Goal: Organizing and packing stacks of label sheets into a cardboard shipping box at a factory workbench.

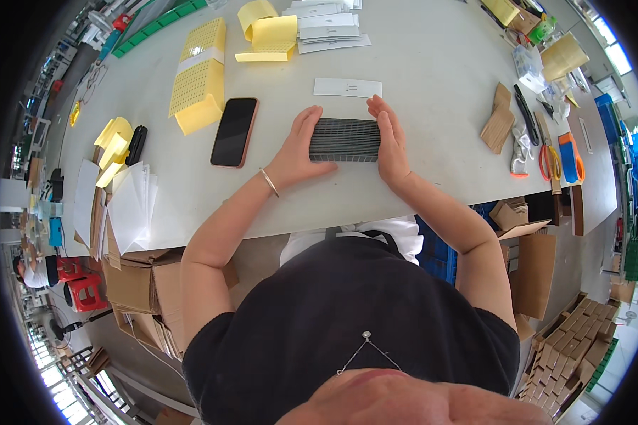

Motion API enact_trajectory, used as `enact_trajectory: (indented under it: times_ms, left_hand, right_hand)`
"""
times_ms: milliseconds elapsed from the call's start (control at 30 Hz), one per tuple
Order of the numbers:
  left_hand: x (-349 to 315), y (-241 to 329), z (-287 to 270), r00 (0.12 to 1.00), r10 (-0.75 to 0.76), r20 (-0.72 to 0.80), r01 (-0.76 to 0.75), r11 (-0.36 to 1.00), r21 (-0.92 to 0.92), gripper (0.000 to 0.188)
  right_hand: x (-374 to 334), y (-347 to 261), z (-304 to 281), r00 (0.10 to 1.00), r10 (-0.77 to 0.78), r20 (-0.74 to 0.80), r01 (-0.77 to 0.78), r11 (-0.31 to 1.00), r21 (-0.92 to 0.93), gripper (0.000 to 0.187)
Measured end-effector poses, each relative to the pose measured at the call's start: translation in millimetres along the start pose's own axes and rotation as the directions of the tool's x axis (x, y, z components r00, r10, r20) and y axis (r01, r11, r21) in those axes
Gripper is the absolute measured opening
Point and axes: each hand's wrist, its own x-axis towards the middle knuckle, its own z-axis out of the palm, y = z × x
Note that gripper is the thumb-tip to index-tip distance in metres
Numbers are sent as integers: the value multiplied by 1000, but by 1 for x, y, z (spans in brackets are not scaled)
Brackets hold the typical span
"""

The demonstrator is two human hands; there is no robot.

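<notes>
A block of dark, thin strips (344,140), stacked side by side, lies on the pale table in front of me. My left hand (299,150) presses against its left end, thumb along the near side and fingers up the far side. At the right end, my right hand (391,145) holds it with straight fingers laid along the edge. The block is squeezed between both palms. Just beyond it lies a white printed card (347,87). Left of my left hand rests a black-screened phone (234,132).
Yellow perforated label sheets (200,78) and white cards (329,28) lie at the back. Scissors (550,163), an orange-and-blue tape roll (571,157) and a black-handled cutter (524,108) are on the right. White papers (133,205) sit at the left edge, above cardboard boxes (138,283).
</notes>
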Motion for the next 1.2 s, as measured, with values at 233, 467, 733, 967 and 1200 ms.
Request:
enact_trajectory:
  times_ms: [233,467,733,967,1200]
  left_hand:
    - [4,12,-7,997,-61,-36,64,994,88,110]
    - [-9,17,-12,968,188,-169,-104,906,409,108]
    - [-42,43,-8,965,261,-16,-176,693,699,59]
    - [-53,52,-5,990,102,95,-139,714,686,60]
    - [-55,47,-2,991,117,64,-131,765,631,62]
  right_hand:
    - [-14,-12,-4,988,122,98,-113,989,-92,46]
    - [-29,-26,-5,954,222,204,-193,970,-149,44]
    - [-35,-32,-4,894,318,315,-232,931,-282,43]
    - [-31,-27,-1,859,333,390,-167,901,-401,61]
    - [-26,-23,-5,832,341,437,-153,899,-410,66]
